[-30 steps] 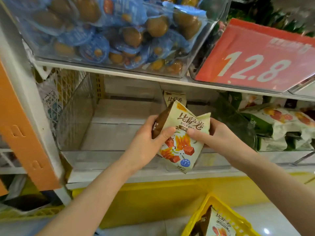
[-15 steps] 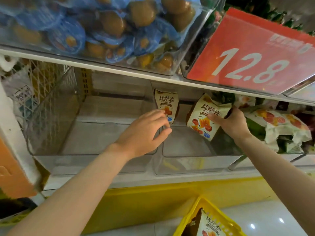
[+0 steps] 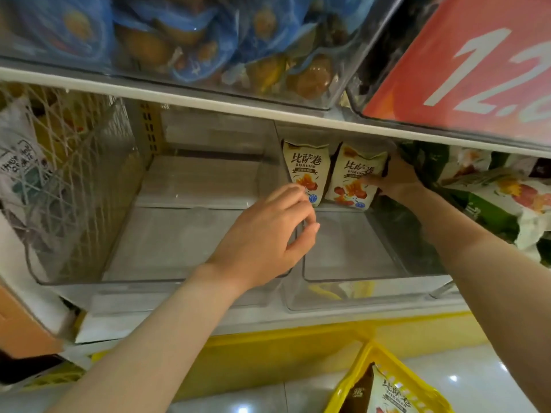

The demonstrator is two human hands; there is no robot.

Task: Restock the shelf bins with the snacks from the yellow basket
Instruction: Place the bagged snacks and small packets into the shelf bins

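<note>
- Two cream foil snack packets stand upright, side by side, at the back of the right-hand clear plastic shelf bin point(image 3: 357, 293): the left packet point(image 3: 305, 171) and the right packet point(image 3: 354, 177).
- The right hand point(image 3: 396, 180) pinches the right packet with the thumb across its front; the other fingers are hidden behind it.
- The left hand point(image 3: 268, 234) hovers by the left packet, fingers loosely curled and holding nothing.
- Much seems left to do: the neighbouring clear bin point(image 3: 179, 239) shows no stock.
- The yellow plastic basket point(image 3: 360, 371) is cut off by the frame edge and holds at least one spare packet point(image 3: 387, 394).
</note>
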